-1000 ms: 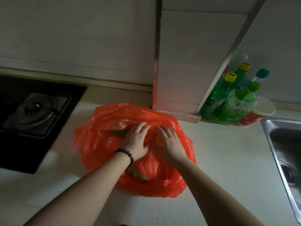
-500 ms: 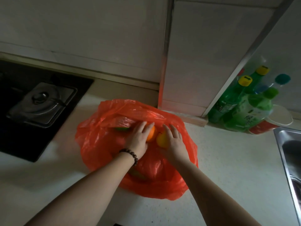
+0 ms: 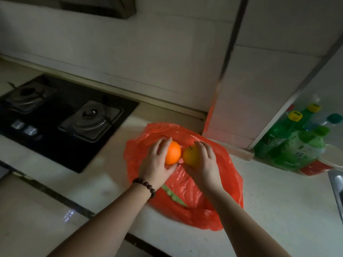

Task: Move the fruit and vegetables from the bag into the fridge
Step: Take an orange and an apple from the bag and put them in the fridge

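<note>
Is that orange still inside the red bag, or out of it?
Out. The left hand holds the orange bare, above the bag, with no plastic covering it.

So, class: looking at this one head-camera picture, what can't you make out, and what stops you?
- What remains inside the red bag: head view, hidden by its crumpled plastic.
- The green vegetable: only a strip shows, the left hand's wrist covers the rest.
- Bottle labels: too blurred and dim.
- The sink: cut off by the right edge.
- The fridge: not in view.
</note>
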The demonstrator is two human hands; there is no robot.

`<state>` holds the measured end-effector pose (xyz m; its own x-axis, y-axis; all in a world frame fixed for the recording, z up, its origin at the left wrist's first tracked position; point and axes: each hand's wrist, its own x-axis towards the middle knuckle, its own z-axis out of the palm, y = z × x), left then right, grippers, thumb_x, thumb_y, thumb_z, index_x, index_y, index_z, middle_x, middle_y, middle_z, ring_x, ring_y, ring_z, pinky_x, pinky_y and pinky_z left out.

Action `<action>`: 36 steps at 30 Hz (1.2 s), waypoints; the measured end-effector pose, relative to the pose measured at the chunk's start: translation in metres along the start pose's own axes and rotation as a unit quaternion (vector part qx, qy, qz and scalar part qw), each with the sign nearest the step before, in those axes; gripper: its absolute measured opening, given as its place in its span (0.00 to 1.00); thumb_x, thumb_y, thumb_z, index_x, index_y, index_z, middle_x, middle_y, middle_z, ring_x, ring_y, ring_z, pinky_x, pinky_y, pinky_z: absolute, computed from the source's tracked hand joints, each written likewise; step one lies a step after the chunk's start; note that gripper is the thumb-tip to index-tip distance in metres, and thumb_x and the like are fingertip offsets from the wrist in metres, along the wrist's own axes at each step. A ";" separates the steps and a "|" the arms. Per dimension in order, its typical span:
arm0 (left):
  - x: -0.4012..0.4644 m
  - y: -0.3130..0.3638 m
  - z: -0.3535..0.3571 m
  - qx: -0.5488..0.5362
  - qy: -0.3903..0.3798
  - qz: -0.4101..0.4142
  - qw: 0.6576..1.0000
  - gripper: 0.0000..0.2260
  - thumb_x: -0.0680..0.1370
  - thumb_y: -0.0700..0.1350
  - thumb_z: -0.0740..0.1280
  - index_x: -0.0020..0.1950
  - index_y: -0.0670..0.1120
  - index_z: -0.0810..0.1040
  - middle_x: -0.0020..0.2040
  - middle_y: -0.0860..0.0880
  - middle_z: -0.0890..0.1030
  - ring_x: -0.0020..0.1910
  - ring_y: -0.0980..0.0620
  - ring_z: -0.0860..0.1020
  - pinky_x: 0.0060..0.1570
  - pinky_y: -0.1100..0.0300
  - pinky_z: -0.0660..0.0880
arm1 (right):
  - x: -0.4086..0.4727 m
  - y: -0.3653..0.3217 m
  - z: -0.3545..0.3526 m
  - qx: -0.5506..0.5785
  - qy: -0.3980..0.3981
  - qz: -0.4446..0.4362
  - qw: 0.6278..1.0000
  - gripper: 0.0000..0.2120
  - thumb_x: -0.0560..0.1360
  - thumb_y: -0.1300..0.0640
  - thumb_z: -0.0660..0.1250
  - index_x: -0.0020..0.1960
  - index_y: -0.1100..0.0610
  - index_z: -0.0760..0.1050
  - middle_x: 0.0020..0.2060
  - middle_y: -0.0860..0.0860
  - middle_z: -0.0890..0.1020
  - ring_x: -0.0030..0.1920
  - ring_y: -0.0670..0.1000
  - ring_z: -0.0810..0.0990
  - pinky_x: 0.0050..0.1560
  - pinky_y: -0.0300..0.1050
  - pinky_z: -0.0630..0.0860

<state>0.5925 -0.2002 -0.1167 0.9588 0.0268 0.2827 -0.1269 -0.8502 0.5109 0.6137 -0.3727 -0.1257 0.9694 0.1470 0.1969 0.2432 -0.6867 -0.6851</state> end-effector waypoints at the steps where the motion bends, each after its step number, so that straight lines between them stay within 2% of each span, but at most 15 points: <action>1: -0.003 -0.004 -0.012 -0.001 0.013 -0.006 1.000 0.35 0.68 0.52 0.75 0.72 0.51 0.65 0.70 0.45 0.67 0.64 0.42 0.72 0.53 0.51 0.77 | 0.001 -0.013 0.003 0.007 0.000 -0.008 1.000 0.38 0.66 0.51 0.76 0.71 0.53 0.62 0.68 0.52 0.67 0.67 0.57 0.67 0.60 0.53 0.73; 7: -0.040 -0.058 -0.103 0.022 0.107 -0.075 0.991 0.36 0.67 0.56 0.75 0.72 0.50 0.65 0.69 0.42 0.67 0.63 0.41 0.71 0.53 0.50 0.75 | -0.006 -0.107 0.044 0.040 -0.013 -0.069 0.997 0.36 0.66 0.49 0.75 0.69 0.53 0.64 0.65 0.51 0.69 0.65 0.53 0.69 0.58 0.44 0.70; 11: -0.091 -0.108 -0.176 0.025 0.160 -0.124 0.979 0.37 0.68 0.55 0.74 0.73 0.50 0.63 0.69 0.43 0.66 0.64 0.42 0.70 0.51 0.52 0.74 | -0.023 -0.185 0.087 0.066 -0.042 -0.123 0.989 0.32 0.67 0.47 0.74 0.66 0.51 0.65 0.62 0.49 0.69 0.62 0.53 0.71 0.57 0.47 0.72; 14: -0.141 -0.149 -0.232 0.042 0.199 -0.175 0.963 0.37 0.69 0.56 0.73 0.73 0.50 0.61 0.69 0.43 0.65 0.63 0.42 0.70 0.51 0.51 0.75 | -0.041 -0.252 0.126 0.071 -0.073 -0.157 0.982 0.32 0.68 0.43 0.72 0.67 0.49 0.63 0.61 0.48 0.68 0.60 0.50 0.71 0.55 0.49 0.74; 20: -0.243 -0.220 -0.332 0.063 0.283 -0.266 0.919 0.35 0.70 0.58 0.71 0.72 0.52 0.60 0.69 0.45 0.64 0.64 0.43 0.68 0.54 0.47 0.75 | -0.093 -0.383 0.208 0.127 -0.133 -0.248 0.951 0.34 0.68 0.45 0.72 0.69 0.51 0.62 0.64 0.49 0.67 0.62 0.50 0.70 0.54 0.41 0.67; 27: -0.329 -0.279 -0.421 0.111 0.374 -0.339 0.856 0.35 0.70 0.56 0.73 0.72 0.49 0.62 0.68 0.46 0.66 0.63 0.45 0.69 0.53 0.55 0.71 | -0.152 -0.496 0.296 0.175 -0.240 -0.335 0.894 0.35 0.68 0.43 0.72 0.69 0.48 0.60 0.66 0.48 0.65 0.60 0.49 0.70 0.50 0.41 0.70; 30: -0.353 -0.304 -0.449 0.137 0.396 -0.366 0.831 0.35 0.69 0.55 0.74 0.71 0.47 0.63 0.68 0.45 0.67 0.63 0.43 0.69 0.52 0.54 0.72 | -0.164 -0.534 0.329 0.179 -0.258 -0.370 0.874 0.34 0.68 0.42 0.71 0.68 0.48 0.60 0.65 0.48 0.67 0.60 0.48 0.70 0.51 0.40 0.69; 34: -0.370 -0.347 -0.482 0.153 0.421 -0.406 0.797 0.35 0.69 0.55 0.74 0.70 0.47 0.64 0.68 0.44 0.67 0.64 0.41 0.69 0.53 0.48 0.75 | -0.164 -0.581 0.376 0.177 -0.272 -0.412 0.852 0.34 0.68 0.41 0.72 0.68 0.48 0.61 0.63 0.48 0.68 0.56 0.45 0.70 0.43 0.29 0.65; 36: -0.370 -0.370 -0.497 0.153 0.432 -0.420 0.784 0.35 0.69 0.55 0.74 0.71 0.47 0.64 0.68 0.44 0.67 0.64 0.41 0.68 0.53 0.48 0.74 | -0.157 -0.604 0.398 0.192 -0.283 -0.421 0.840 0.33 0.68 0.42 0.72 0.68 0.49 0.62 0.62 0.49 0.69 0.54 0.44 0.70 0.42 0.27 0.64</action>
<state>0.1583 0.3661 -0.0069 0.1261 0.8778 0.4621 0.6498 -0.4250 0.6301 0.3280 0.3029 -0.0219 0.2832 0.8550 0.4344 0.7385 0.0945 -0.6676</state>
